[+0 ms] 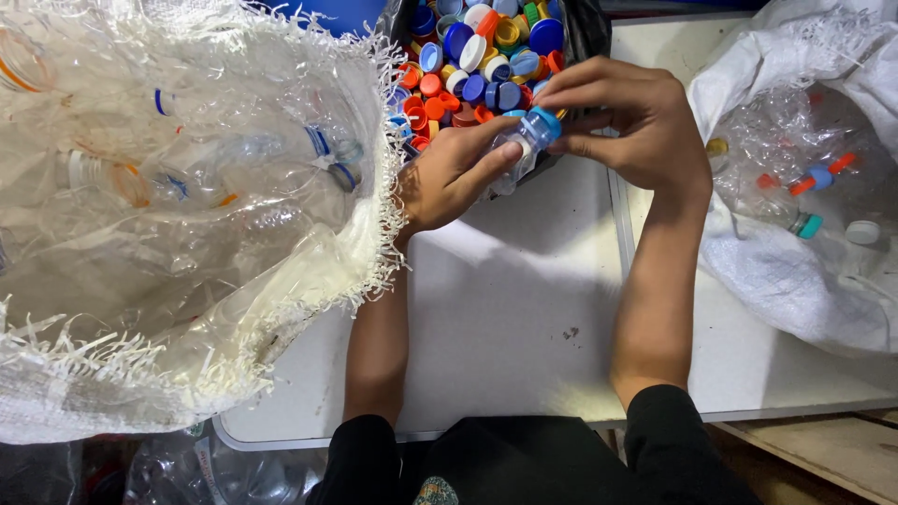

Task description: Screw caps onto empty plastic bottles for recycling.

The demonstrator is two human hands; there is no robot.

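Note:
My left hand (447,175) grips a small crushed clear plastic bottle (514,154) by its body. My right hand (629,114) pinches the bottle's light blue cap (543,122) with thumb and fingers. Both hands are raised just in front of a black bag (587,28) heaped with several loose caps (477,56) in blue, orange, white, yellow and green. My forearms stretch over a white table (510,318), and black sleeves show at the bottom.
A big white woven sack (369,243) full of clear capless bottles (187,178) fills the left. Another white sack (795,281) at right holds capped bottles (809,182). More plastic lies below the table's front edge at bottom left.

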